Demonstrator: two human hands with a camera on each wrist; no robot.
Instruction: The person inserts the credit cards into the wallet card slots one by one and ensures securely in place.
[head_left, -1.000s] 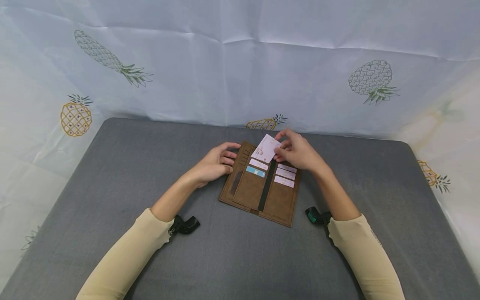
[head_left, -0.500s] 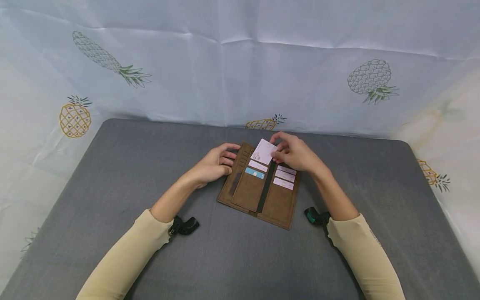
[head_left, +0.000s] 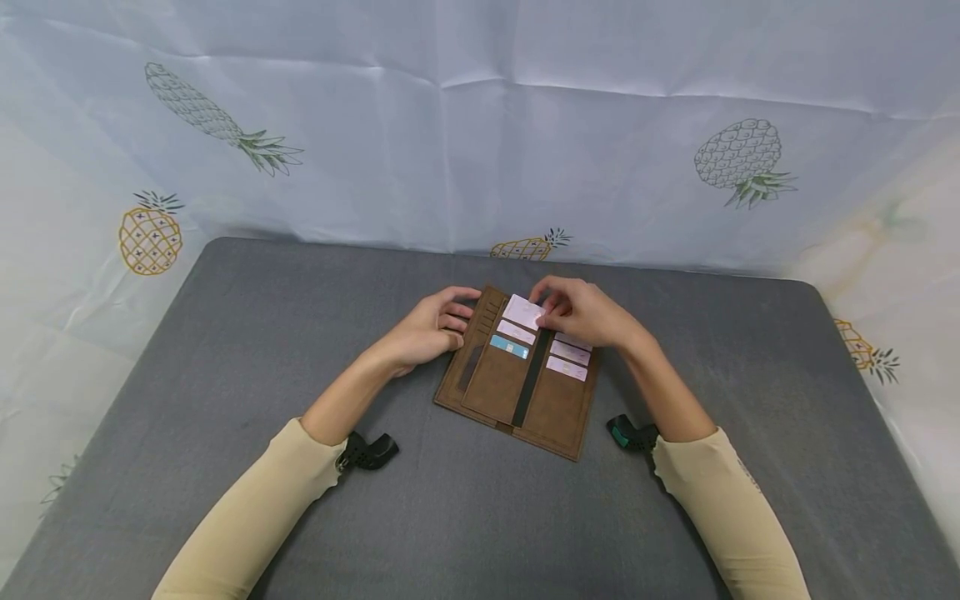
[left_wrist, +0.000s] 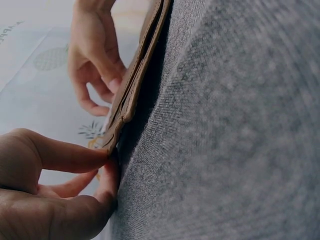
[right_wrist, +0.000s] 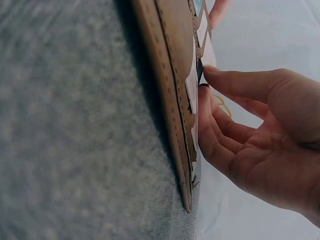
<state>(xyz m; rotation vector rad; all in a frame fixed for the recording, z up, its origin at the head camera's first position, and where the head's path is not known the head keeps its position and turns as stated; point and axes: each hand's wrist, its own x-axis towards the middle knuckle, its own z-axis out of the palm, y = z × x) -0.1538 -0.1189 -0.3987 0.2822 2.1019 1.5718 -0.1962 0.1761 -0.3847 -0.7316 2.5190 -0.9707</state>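
Observation:
A brown wallet (head_left: 555, 421) lies spread open on the grey table, slightly turned. My left hand (head_left: 426, 335) pinches its left edge between thumb and fingers, as the wallet edge (left_wrist: 131, 95) in the left wrist view shows. At the top slot of the middle panel sits a pale pink card (head_left: 522, 310), its lower part hidden in the slot. My right hand (head_left: 588, 313) pinches this card by its right side, thumb on the front. Below it in the same panel are another pink card (head_left: 516, 332) and a blue card (head_left: 509, 347).
Several pink cards (head_left: 567, 367) fill slots of the right panel, partly behind my right hand. A dark strap (head_left: 531, 379) runs down between the panels. A pineapple-print curtain (head_left: 480, 167) hangs behind the table's far edge (head_left: 337, 244). Both wrists carry black mounts (head_left: 369, 451).
My right hand has come down and left with the pink card, which has slid deeper into the top slot. The left hand stays on the wallet's edge.

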